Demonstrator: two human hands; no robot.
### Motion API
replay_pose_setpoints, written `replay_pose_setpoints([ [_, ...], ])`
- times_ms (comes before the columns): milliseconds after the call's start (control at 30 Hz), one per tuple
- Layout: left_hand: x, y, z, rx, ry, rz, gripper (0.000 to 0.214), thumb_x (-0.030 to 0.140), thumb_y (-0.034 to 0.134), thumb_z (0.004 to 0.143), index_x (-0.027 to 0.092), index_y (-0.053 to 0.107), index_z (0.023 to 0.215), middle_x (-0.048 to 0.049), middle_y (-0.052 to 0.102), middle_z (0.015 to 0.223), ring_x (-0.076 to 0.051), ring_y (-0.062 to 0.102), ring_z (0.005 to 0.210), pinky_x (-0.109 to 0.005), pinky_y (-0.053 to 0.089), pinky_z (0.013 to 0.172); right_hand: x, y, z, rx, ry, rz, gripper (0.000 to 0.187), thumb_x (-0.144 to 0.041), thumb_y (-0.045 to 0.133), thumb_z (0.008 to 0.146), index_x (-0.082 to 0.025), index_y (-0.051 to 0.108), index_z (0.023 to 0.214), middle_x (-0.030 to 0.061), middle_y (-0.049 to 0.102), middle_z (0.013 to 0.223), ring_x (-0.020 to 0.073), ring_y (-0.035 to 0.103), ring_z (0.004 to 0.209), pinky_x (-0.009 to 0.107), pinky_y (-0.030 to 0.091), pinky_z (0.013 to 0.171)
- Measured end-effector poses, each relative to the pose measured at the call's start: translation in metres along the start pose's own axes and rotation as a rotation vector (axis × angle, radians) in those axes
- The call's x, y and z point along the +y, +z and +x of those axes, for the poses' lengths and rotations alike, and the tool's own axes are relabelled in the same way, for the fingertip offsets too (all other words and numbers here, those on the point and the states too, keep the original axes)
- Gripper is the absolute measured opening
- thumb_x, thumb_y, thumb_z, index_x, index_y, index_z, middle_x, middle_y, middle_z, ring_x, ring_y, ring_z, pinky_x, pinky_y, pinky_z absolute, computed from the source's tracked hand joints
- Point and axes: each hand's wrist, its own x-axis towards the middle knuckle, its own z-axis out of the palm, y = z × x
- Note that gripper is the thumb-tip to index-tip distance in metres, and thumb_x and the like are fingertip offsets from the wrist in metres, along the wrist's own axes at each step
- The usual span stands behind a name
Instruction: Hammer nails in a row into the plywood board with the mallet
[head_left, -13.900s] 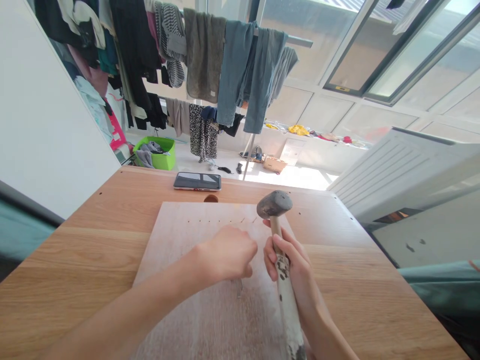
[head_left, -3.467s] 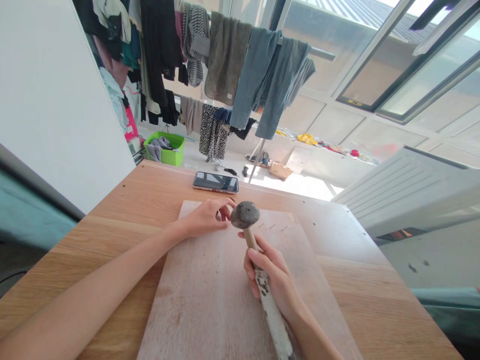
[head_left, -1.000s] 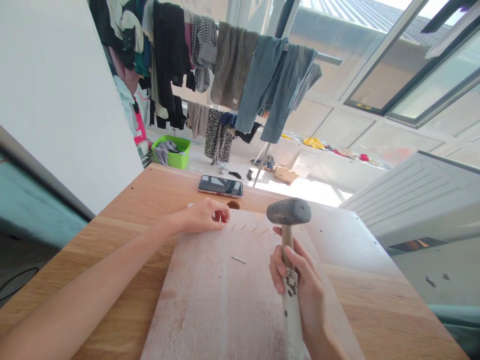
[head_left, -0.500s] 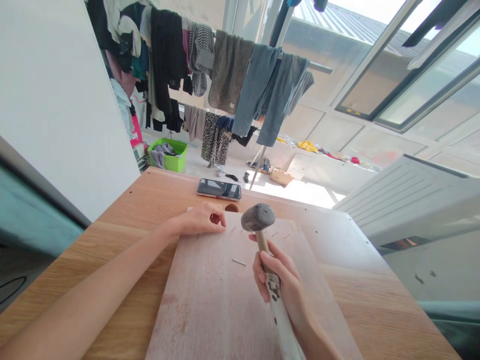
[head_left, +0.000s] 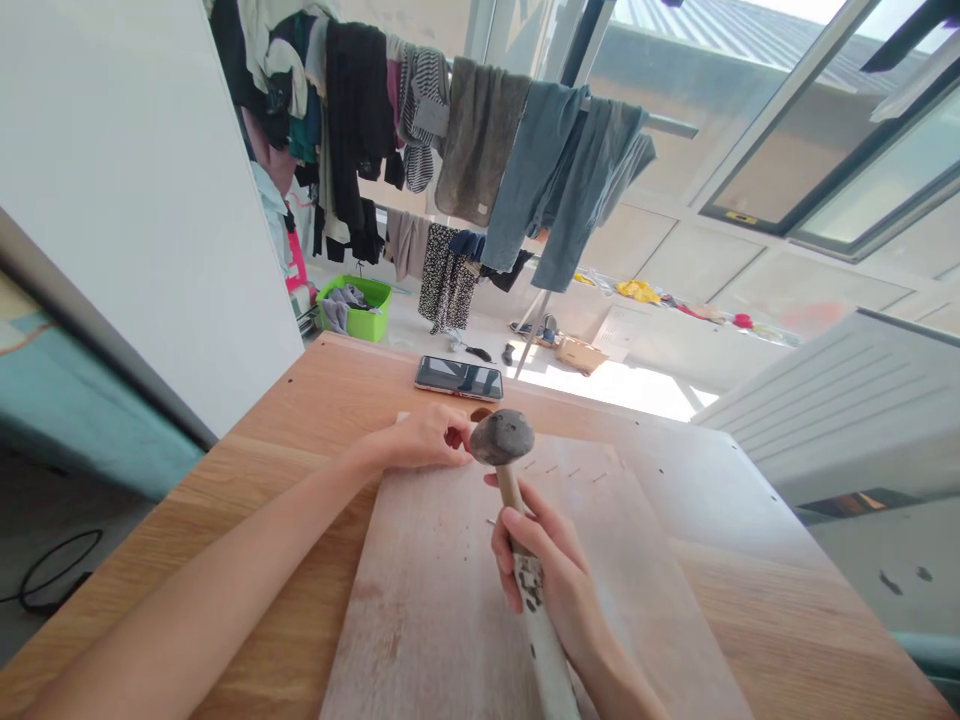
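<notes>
My right hand is wrapped round the handle of a mallet with a dark grey head and a worn, whitish handle. The mallet's head is raised over the board, right beside my left fingertips in this view. My left hand rests near the far edge of a pale wooden board, thumb and finger pinched together. What is in the pinch is hidden. To the right of the mallet, several thin nails stand in a row in the board. A loose nail lies mostly hidden behind my right hand.
The board lies on a wooden table. A phone lies near the table's far edge, with a brown round object in front of it. Beyond are a green basket and hanging laundry. A white panel stands at left.
The mallet's head has moved left, closer to my left fingertips, and now covers part of the nail row. The loose nail has become mostly hidden. The whole view has shifted slightly.
</notes>
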Motion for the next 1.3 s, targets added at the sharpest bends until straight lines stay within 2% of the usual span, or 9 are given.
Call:
replay_pose_setpoints([
  [167, 0.003, -0.001, 0.000, -0.006, -0.007, 0.025, 0.003, 0.016, 0.063, 0.068, 0.014, 0.062, 0.068, 0.0034, 0.051, 0.066, -0.011, 0.045, 0.063, -0.023, 0.032, 0.058, -0.002, 0.000, -0.002, -0.029, 0.038, -0.090, 0.052, -0.052, 0.058, 0.093, -0.015, 0.054, 0.129, -0.0069, 0.052, 0.059, 0.0074, 0.043, 0.037, 0.017, 0.031, 0.035],
  [267, 0.005, -0.001, -0.002, -0.006, -0.014, 0.006, 0.009, 0.019, 0.066, 0.069, 0.014, 0.059, 0.067, 0.0037, 0.050, 0.067, -0.011, 0.045, 0.064, -0.022, 0.031, 0.058, -0.003, 0.002, -0.002, -0.037, 0.021, -0.114, 0.052, -0.052, 0.057, 0.093, -0.014, 0.054, 0.128, -0.0076, 0.051, 0.058, 0.0070, 0.043, 0.037, 0.018, 0.031, 0.036],
  [600, -0.004, 0.002, 0.001, -0.002, 0.026, -0.016, 0.001, 0.015, 0.063, 0.066, 0.014, 0.063, 0.067, 0.0036, 0.050, 0.067, -0.011, 0.046, 0.063, -0.023, 0.033, 0.058, 0.000, 0.001, -0.003, 0.002, 0.028, -0.037, 0.059, -0.053, 0.060, 0.090, -0.012, 0.053, 0.131, -0.0077, 0.051, 0.058, 0.0069, 0.043, 0.035, 0.017, 0.028, 0.033],
  [800, -0.005, 0.003, 0.001, 0.004, 0.036, 0.014, 0.006, 0.016, 0.066, 0.067, 0.015, 0.060, 0.065, 0.0038, 0.050, 0.068, -0.010, 0.045, 0.063, -0.023, 0.033, 0.057, 0.000, -0.001, -0.003, -0.043, 0.041, -0.032, 0.055, -0.050, 0.060, 0.091, -0.013, 0.053, 0.132, -0.0068, 0.054, 0.060, 0.0061, 0.044, 0.035, 0.017, 0.028, 0.034],
  [933, 0.000, -0.001, -0.001, -0.007, 0.001, 0.034, 0.010, 0.020, 0.069, 0.071, 0.015, 0.067, 0.080, 0.0027, 0.055, 0.072, -0.012, 0.050, 0.067, -0.023, 0.038, 0.061, -0.002, -0.003, -0.006, 0.027, -0.035, 0.046, 0.049, -0.047, 0.061, 0.092, -0.015, 0.056, 0.128, -0.0067, 0.054, 0.059, 0.0059, 0.044, 0.036, 0.016, 0.028, 0.035],
  [1033, 0.008, -0.003, -0.001, 0.014, -0.045, 0.013, 0.026, 0.028, 0.076, 0.070, 0.015, 0.066, 0.090, 0.0024, 0.056, 0.076, -0.013, 0.052, 0.069, -0.024, 0.041, 0.062, -0.007, -0.008, -0.006, 0.104, -0.105, 0.121, 0.040, -0.043, 0.060, 0.094, -0.016, 0.059, 0.124, -0.0066, 0.054, 0.059, 0.0053, 0.044, 0.036, 0.016, 0.028, 0.035],
  [1100, 0.019, -0.004, -0.001, 0.091, -0.026, 0.017, 0.024, 0.031, 0.076, 0.071, 0.016, 0.063, 0.085, 0.0030, 0.054, 0.075, -0.012, 0.050, 0.067, -0.024, 0.040, 0.060, -0.010, -0.013, -0.004, 0.127, -0.127, 0.172, 0.036, -0.040, 0.059, 0.094, -0.016, 0.059, 0.122, -0.0069, 0.053, 0.059, 0.0048, 0.044, 0.035, 0.015, 0.027, 0.035],
  [1167, 0.035, -0.002, -0.001, 0.121, 0.057, 0.056, 0.017, 0.030, 0.072, 0.077, 0.017, 0.061, 0.078, 0.0032, 0.054, 0.073, -0.011, 0.050, 0.065, -0.023, 0.040, 0.060, -0.011, -0.017, -0.002, 0.129, -0.135, 0.230, 0.036, -0.038, 0.059, 0.095, -0.017, 0.058, 0.124, -0.0074, 0.052, 0.059, 0.0043, 0.043, 0.034, 0.015, 0.026, 0.035],
  [1300, 0.070, 0.013, -0.007, -0.095, 0.226, 0.337, 0.009, 0.026, 0.070, 0.080, 0.018, 0.066, 0.079, 0.0003, 0.064, 0.080, -0.014, 0.059, 0.069, -0.026, 0.042, 0.061, -0.011, -0.023, -0.002, 0.147, -0.171, 0.302, 0.039, -0.033, 0.056, 0.098, -0.020, 0.052, 0.134, -0.0084, 0.051, 0.059, 0.0042, 0.042, 0.034, 0.015, 0.027, 0.035],
])
